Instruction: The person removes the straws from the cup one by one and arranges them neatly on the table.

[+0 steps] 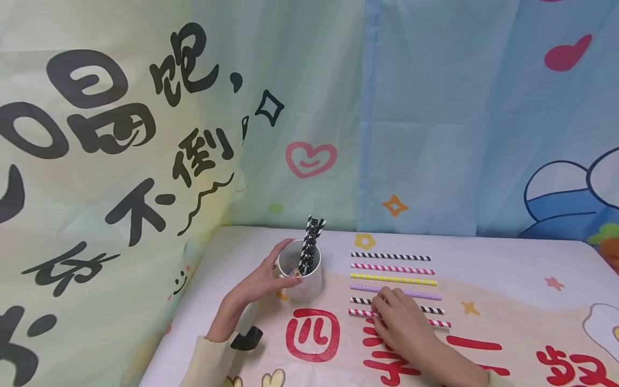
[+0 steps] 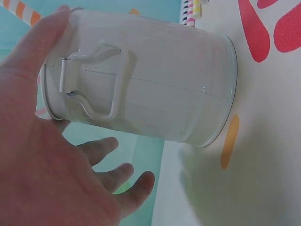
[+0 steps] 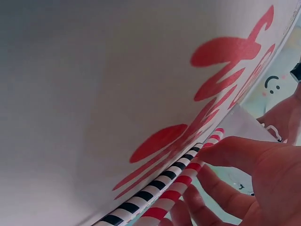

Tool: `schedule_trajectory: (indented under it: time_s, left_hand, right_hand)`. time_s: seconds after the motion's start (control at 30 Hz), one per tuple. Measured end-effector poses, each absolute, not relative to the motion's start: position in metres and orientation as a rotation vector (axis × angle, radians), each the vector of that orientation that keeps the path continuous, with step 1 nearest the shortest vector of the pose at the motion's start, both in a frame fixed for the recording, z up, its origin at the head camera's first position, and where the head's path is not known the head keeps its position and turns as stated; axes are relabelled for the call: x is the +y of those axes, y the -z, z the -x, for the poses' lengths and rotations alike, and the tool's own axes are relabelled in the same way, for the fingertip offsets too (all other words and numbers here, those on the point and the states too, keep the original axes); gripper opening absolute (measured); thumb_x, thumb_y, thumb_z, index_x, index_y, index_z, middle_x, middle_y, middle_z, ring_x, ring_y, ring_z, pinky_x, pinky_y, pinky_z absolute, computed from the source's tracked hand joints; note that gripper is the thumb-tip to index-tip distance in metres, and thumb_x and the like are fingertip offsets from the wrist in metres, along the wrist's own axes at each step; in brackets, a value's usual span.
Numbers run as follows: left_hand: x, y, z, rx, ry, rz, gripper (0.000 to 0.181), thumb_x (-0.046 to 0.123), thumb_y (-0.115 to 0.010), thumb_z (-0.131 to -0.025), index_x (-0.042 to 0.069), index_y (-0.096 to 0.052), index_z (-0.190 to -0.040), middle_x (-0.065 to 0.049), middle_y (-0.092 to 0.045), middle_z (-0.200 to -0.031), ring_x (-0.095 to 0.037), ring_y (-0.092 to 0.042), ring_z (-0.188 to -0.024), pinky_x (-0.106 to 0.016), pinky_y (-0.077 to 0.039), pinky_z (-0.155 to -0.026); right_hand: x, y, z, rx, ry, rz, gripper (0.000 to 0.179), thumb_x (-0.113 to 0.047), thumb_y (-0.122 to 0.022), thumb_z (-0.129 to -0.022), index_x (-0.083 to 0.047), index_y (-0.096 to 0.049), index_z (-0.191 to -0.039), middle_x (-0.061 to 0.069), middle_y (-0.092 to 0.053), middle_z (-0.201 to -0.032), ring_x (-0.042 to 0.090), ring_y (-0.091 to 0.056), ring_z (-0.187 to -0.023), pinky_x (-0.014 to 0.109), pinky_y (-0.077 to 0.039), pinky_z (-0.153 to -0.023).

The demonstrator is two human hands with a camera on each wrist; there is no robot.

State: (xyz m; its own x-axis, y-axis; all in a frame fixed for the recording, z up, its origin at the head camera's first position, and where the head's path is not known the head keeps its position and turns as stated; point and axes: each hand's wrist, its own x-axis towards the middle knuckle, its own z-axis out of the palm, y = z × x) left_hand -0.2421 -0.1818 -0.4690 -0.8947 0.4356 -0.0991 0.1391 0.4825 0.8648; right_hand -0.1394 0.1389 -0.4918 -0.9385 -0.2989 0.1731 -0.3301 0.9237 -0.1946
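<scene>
Below black "不倒" lettering (image 1: 137, 220), a half-spread left hand (image 1: 261, 278) is gripping a mug (image 1: 308, 287), the right hand (image 1: 398, 325) pinching a red-striped straw (image 3: 172, 194).

I read 喝饱 (image 1: 87, 98) at ten o'clock, 不倒 (image 1: 165, 199) at nine on the curtain (image 1: 319, 64); red characters (image 1: 387, 355) on the tablecloth (image 1: 512, 274) elude me.

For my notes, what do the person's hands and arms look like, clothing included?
The left hand and right hand are gloveless. The left sleeve is plain cream; only a pale edge of the right sleeve shows. A small black piece sits at the left wrist; its nature is unclear.
</scene>
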Motion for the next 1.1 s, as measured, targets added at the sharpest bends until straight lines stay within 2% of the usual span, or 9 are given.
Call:
schedule_trajectory:
  time_s: [0.43, 0.87, 1.1]
  left_hand:
    - [-0.1808, 0.468, 0.2425, 2.43, -1.384, -0.496, 0.092, 0.043, -0.077, -0.086, 0.036, -0.02, -0.158, -0.011, -0.021, -0.165, -0.04, -0.02, -0.153, -0.072, -0.024, -0.114]
    - [-0.1819, 0.4688, 0.243, 2.417, -1.39, -0.488, 0.089, 0.04, -0.077, -0.086, 0.039, -0.022, -0.156, -0.01, -0.022, -0.165, -0.037, -0.02, -0.153, -0.072, -0.022, -0.115]
    - [-0.1815, 0.4705, 0.243, 2.42, -1.391, -0.483, 0.089, 0.04, -0.077, -0.086, 0.041, -0.022, -0.156, -0.01, -0.021, -0.165, -0.037, -0.018, -0.153, -0.072, -0.022, -0.115]
  right_hand:
    - [0.1381, 0.4948, 0.1424, -2.944, -0.253, -0.508, 0.037, -0.03, -0.087, -0.075, -0.014, -0.072, -0.105, 0.002, -0.06, -0.107, 0.017, -0.052, -0.097, 0.038, -0.053, -0.088]
    - [0.1397, 0.4933, 0.1409, -2.952, -0.314, -0.462, 0.039, -0.032, -0.087, -0.075, -0.018, -0.071, -0.108, 0.0, -0.061, -0.107, 0.017, -0.052, -0.097, 0.038, -0.052, -0.089]
    - [0.1419, 0.4903, 0.1404, -2.963, -0.359, -0.427, 0.043, -0.032, -0.086, -0.076, -0.018, -0.069, -0.113, 0.002, -0.063, -0.114, 0.019, -0.054, -0.103, 0.042, -0.052, -0.093]
